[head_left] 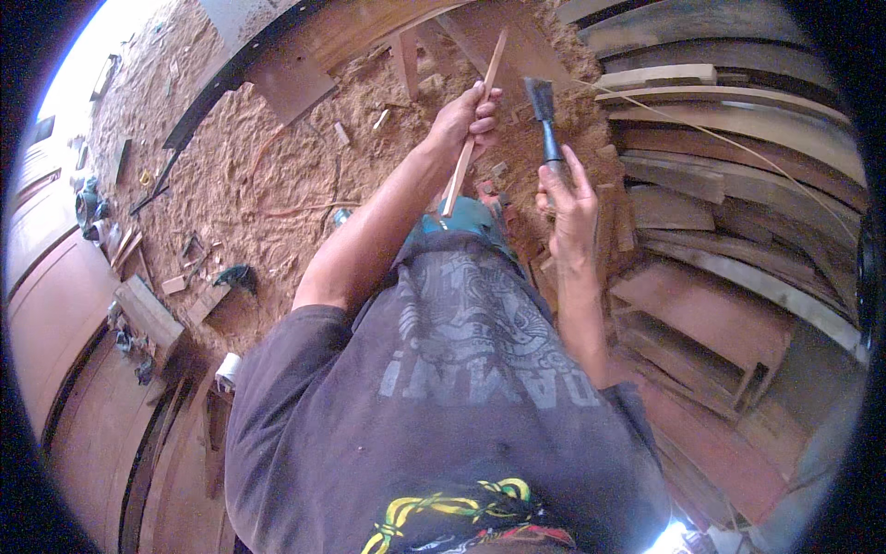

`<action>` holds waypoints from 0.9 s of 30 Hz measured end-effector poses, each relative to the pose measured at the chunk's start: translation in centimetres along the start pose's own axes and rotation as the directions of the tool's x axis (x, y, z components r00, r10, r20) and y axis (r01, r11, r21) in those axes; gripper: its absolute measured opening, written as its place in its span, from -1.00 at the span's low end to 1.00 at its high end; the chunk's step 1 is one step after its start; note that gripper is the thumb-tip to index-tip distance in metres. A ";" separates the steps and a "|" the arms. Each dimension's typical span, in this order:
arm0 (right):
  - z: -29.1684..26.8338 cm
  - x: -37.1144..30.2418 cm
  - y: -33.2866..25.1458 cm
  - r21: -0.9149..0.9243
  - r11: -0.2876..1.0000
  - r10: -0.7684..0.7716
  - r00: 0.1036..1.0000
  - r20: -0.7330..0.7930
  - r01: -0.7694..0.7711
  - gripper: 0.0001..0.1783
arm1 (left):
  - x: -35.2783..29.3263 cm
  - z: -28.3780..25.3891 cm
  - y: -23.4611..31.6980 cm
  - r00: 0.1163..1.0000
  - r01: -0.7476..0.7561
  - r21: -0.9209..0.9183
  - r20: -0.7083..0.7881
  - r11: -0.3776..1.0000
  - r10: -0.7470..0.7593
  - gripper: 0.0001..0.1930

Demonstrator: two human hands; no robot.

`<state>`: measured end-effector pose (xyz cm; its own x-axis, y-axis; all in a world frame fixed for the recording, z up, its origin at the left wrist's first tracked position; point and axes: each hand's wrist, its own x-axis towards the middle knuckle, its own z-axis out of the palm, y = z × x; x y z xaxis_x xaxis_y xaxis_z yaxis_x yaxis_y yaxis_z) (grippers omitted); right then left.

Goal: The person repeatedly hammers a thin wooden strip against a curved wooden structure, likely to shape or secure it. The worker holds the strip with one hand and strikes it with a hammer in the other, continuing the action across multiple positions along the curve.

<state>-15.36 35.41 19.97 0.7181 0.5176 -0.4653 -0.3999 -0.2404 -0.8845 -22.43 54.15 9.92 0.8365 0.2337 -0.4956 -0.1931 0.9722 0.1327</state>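
My left hand (467, 122) is closed around a thin, pale wooden strip (459, 177), which sticks out above and below the fist at a slant. To its right, my right hand (572, 198) grips a tool with a blue shaft and a dark, flat, flared head (541, 100). The head points away from me, and I cannot tell whether it is a blade or bristles. Strip and tool are apart from each other. Below the left hand, a teal thing (469, 217) shows past the hem of my dark shirt.
Sawdust and wood scraps cover the ground (231, 157). Stacked boards (729, 125) line the right side, with a thin cord across them. A long curved wooden piece (355, 35) crosses the far side. Large panels (69, 305) lie at the left, near a white cup-like object (228, 371).
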 end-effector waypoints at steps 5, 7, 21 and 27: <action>-0.3 -1.5 -1.2 0.226 0.920 0.263 0.930 0.256 -0.321 -0.66 | 1.3 -1.1 0.0 0.995 0.038 -0.250 0.100 0.967 -0.013 -0.67; 0.4 -2.2 -0.2 0.142 0.944 0.247 0.924 0.291 -0.297 -0.68 | 1.6 -1.2 -0.4 0.996 0.011 -0.244 0.088 0.970 0.011 -0.67; 2.9 -4.8 -1.1 -0.098 0.985 0.168 0.931 0.324 -0.144 -0.66 | 2.6 0.4 -3.1 0.991 -0.021 -0.272 0.123 0.962 0.056 -0.63; 0.6 -4.5 -0.1 -0.053 0.966 0.258 0.953 0.159 -0.252 -0.60 | 3.4 -0.3 -4.5 0.963 -0.242 0.466 0.007 0.851 0.270 -0.68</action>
<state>-18.91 33.63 22.15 0.4907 0.5620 -0.6659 -0.5377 -0.4061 -0.7389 -18.90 50.54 7.38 0.7572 0.4871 -0.4351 -0.1280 0.7640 0.6324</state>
